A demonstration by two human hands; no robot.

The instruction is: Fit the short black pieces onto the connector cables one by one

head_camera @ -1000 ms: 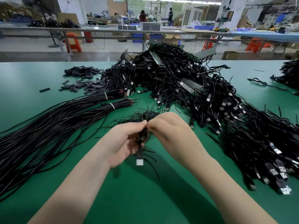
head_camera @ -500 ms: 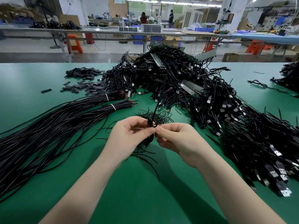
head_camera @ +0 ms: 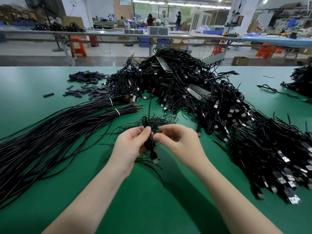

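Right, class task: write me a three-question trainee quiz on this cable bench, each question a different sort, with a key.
1. True or false: the left hand grips a coiled connector cable whose plug hangs below it.
2. Where does the heap of short black pieces lie? A) far left of the green table B) near right corner C) under the forearms
3. Fill in: white ties bind the long wire bundles on the ____ side.

Key: 1 true; 2 A; 3 left.
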